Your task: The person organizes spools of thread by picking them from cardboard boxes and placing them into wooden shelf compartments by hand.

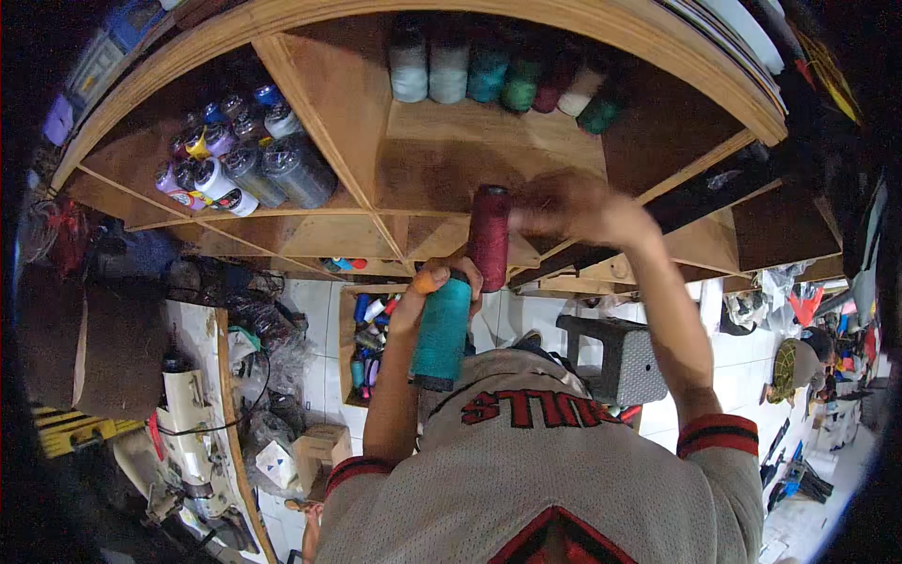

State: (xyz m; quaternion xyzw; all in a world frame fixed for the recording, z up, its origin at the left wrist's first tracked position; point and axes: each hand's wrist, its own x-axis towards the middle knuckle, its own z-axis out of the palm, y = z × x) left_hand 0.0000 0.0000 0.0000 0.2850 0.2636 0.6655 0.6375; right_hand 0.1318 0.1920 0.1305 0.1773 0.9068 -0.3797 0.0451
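My left hand (440, 282) is closed around a teal thread spool (442, 331), tilted in front of my chest. An orange patch covers part of its thumb. A maroon thread spool (489, 237) stands nearly upright just above, its lower end beside my left fingers; whether they grip it too, I cannot tell. My right hand (573, 214) is smeared by motion at the maroon spool's upper right side, and its fingers cannot be made out. Behind it, a row of several thread spools (486, 73) in white, teal, green, maroon and cream stands in the wooden shelf (470, 141).
Bottles and spools (246, 169) fill the left shelf compartment. Below are a box of spools (368, 334), a grey stool (625, 357) and a cardboard box (319, 451). A sewing machine (193, 432) is at left. A person's hand (308, 512) shows at lower left.
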